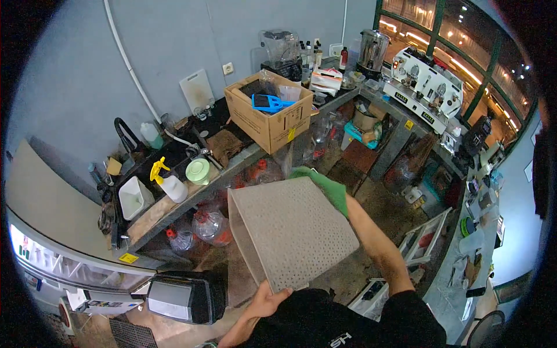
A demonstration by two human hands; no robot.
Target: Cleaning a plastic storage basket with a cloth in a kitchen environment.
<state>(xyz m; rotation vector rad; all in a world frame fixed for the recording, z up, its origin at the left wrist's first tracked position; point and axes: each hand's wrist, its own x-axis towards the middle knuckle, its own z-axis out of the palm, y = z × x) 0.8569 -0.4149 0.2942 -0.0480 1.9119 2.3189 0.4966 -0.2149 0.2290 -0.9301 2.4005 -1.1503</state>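
Observation:
A grey-beige plastic basket (300, 230) with a perforated wall is tilted on its side in front of my body, its open mouth toward the lower left. My left hand (270, 300) grips the rim at its near corner, thumb on the outer wall. On the far right side, a green cloth (328, 189) lies against the basket and covers most of my right hand. Only the wrist (351, 211) and forearm show clearly, so the fingers are hidden. The basket's inside is mostly out of sight.
Along the wall counter stand a spray bottle (174, 188), a green-lidded container (198, 171), a white bin (134, 198) and a cardboard box (270, 119) holding a blue dustpan (266, 103). Water jugs (211, 226) sit underneath. An espresso machine (424, 89) and a step ladder (424, 239) are to the right.

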